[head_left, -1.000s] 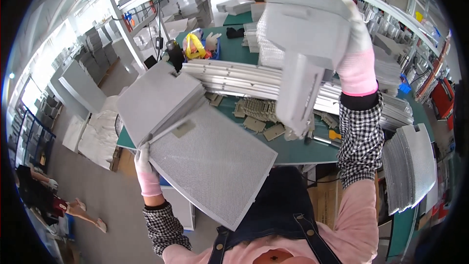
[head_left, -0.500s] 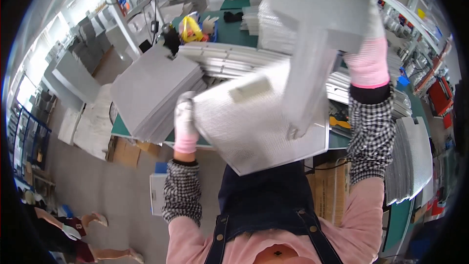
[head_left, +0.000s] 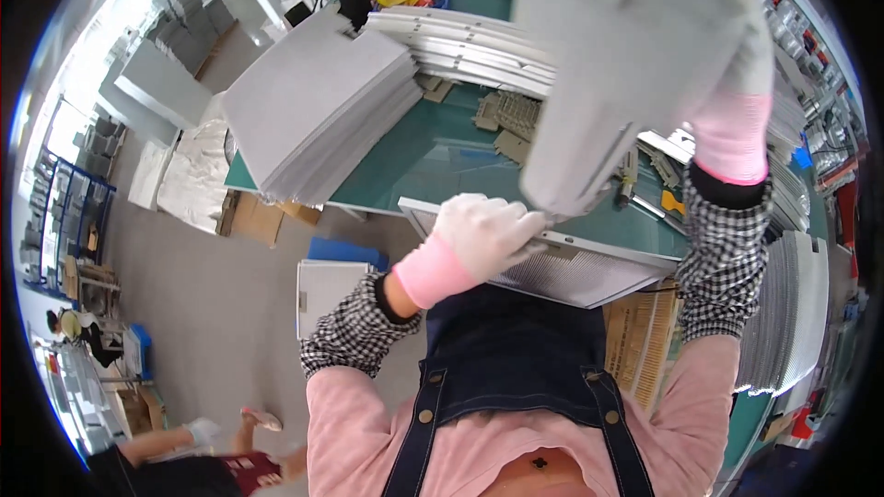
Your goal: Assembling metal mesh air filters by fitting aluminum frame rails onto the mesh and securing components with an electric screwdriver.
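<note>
While gripped at frame centre by the white-gloved left hand (head_left: 483, 232), flat grey mesh filter panel (head_left: 571, 269) over green tabletop (head_left: 414, 161), right hand (head_left: 737, 74) clasping grey sheet-metal housing (head_left: 617, 55) upper right.

Work clothes being worn by the person

White knit gloves with pink cuffs are being worn on both hands, the left hand (head_left: 483, 230) and the right hand (head_left: 737, 64). Black-and-white checked sleeve covers are being worn over the forearms, gathered at each end. A pink long-sleeved top is being worn underneath, and dark blue denim dungarees with round metal buttons on the straps are being worn over it.
</note>
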The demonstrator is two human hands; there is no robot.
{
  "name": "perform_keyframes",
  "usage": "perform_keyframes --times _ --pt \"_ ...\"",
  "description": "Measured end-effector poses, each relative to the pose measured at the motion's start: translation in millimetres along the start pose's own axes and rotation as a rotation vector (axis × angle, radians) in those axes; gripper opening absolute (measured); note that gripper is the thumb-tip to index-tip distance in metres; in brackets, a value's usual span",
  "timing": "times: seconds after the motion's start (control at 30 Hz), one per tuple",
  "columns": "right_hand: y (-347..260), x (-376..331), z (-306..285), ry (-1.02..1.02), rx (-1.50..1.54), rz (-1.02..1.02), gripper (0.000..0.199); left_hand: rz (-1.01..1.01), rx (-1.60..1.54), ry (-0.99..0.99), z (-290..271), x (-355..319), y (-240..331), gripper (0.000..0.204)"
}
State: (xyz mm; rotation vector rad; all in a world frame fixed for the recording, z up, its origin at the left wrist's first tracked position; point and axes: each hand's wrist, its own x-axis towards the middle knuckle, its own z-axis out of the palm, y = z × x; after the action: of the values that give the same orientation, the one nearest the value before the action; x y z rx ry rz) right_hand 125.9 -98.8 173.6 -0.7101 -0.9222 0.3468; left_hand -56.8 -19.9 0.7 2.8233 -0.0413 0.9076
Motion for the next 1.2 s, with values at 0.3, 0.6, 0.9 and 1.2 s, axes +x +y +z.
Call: perform_keyframes --times 0.3,0.6,0.9,1.2 --pt "3 -9 -10 -0.039 -0.301 0.082 0.042 -0.152 0.078 0.056 40 7 10 0.039" --pt "2 -3 -4 -0.042 -0.284 0.054 0.038 -0.119 0.097 0.129 43 17 17 0.041" --pt "12 -10 -24 -0.266 -0.19 0.185 0.021 -0.165 -0.112 0.045 61 7 15 0.035" --pt "13 -41 -6 -0.283 -0.251 0.436 0.018 -0.404 -1.585 -0.291 68 -46 -3 0.058"
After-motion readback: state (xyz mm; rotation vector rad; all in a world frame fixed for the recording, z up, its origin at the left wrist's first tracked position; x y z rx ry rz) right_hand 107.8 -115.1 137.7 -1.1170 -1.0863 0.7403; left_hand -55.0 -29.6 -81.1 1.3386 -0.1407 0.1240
